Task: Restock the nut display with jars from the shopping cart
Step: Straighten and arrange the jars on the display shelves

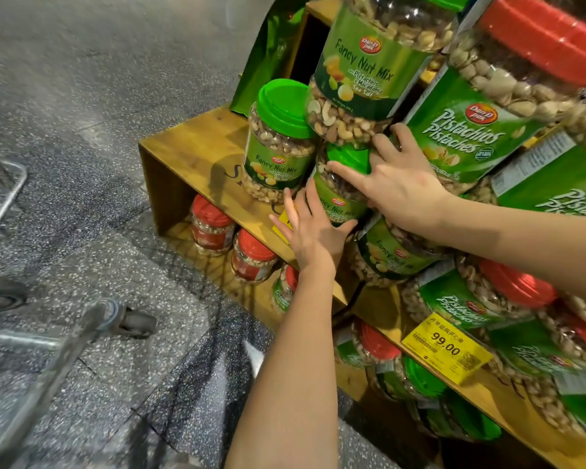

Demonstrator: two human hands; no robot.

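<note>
A green-lidded Fancy Nut Mix jar (340, 194) stands on the wooden display shelf (197, 143). My left hand (310, 228) holds its lower front, thumb curled round the right side. My right hand (396, 177) lies over its lid and upper side with the fingers spread. Another Fancy Nut Mix jar (279, 143) stands just to its left, and a third (362, 72) sits stacked above, resting on the lids. The shopping cart (4, 184) shows only as a wire corner at the far left.
Pistachio jars with red lids (508, 96) crowd the right side of the display. More red-lidded jars (214, 225) stand under the shelf. A yellow price tag (447, 346) reads 99.00. A cart wheel (129, 321) rests on speckled grey floor (99, 79).
</note>
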